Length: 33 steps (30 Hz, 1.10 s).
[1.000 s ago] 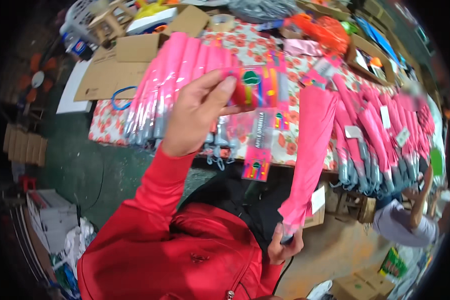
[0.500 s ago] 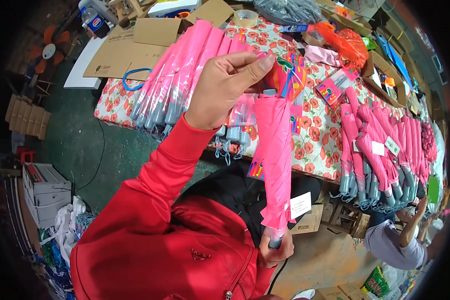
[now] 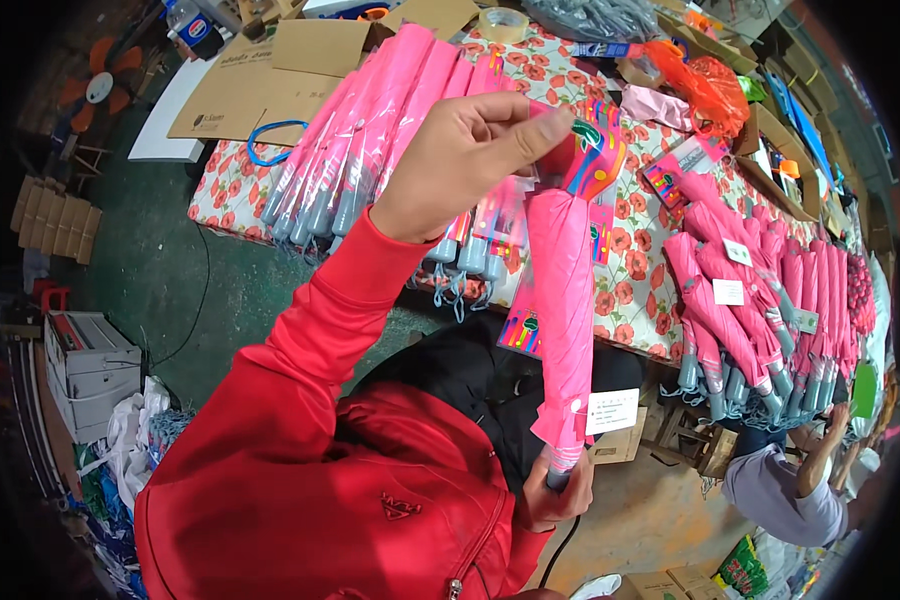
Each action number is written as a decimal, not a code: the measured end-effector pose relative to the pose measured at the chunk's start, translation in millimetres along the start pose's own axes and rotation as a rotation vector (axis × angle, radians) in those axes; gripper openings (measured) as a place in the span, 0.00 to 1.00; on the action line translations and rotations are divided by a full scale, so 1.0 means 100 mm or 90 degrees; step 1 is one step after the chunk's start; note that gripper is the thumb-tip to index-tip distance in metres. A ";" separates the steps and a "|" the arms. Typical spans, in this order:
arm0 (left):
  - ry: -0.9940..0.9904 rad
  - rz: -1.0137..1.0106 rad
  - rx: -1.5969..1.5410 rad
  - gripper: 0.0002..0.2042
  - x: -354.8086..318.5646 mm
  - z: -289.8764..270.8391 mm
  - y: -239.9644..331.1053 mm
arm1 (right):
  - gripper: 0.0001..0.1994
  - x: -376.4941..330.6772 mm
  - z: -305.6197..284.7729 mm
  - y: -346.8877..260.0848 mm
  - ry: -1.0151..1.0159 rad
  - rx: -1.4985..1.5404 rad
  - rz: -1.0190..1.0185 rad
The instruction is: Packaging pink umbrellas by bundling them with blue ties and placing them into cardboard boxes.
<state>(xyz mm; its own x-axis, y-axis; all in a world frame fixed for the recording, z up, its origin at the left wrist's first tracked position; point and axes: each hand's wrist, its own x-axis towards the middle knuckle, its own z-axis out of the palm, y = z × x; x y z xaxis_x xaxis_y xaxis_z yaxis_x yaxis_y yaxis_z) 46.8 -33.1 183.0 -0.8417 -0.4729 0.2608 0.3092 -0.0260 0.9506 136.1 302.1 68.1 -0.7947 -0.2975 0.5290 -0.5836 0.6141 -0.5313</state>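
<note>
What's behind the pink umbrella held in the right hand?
Flowered tablecloth and colourful packet parts show past the umbrella, with black trousers lower down. Whatever sits directly behind it is covered; whether those packet parts join can't be told.

The wrapper [image 3: 597, 158] by the left hand [image 3: 465, 168] is multicoloured, the umbrella [image 3: 564, 300] in the right hand [image 3: 558, 500] pink. Beyond both, red flowers dot the white tablecloth [image 3: 635, 270].

Held umbrella [image 3: 562, 290]: thin pink cloth, creased, slight sheen. Its grey handle [image 3: 558, 479] looks like smooth plastic from where I stand. Printed sleeve [image 3: 599, 165]: glossy plastic film. Tag [image 3: 612, 411]: matt white paper. Carton [image 3: 225, 95]: matt brown cardboard. Jacket [image 3: 310, 490]: smooth red cloth, satiny.
</note>
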 end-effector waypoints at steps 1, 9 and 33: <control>-0.001 0.000 -0.001 0.13 0.00 0.00 0.00 | 0.21 0.00 0.00 0.01 0.001 -0.001 0.001; 0.029 -0.047 -0.001 0.14 0.00 -0.07 -0.05 | 0.21 -0.02 0.04 0.07 0.006 -0.011 -0.015; -0.172 -0.138 0.045 0.16 0.13 -0.30 -0.31 | 0.15 -0.04 0.11 -0.13 -0.103 0.158 0.163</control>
<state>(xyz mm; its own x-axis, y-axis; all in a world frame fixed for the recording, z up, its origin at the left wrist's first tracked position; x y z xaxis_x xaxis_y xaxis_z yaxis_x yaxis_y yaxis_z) 39.6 -65.3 152.0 -0.9741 -0.2126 0.0770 0.0862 -0.0342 0.9957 145.0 287.7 65.6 -0.9246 -0.2813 0.2570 -0.3691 0.4935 -0.7876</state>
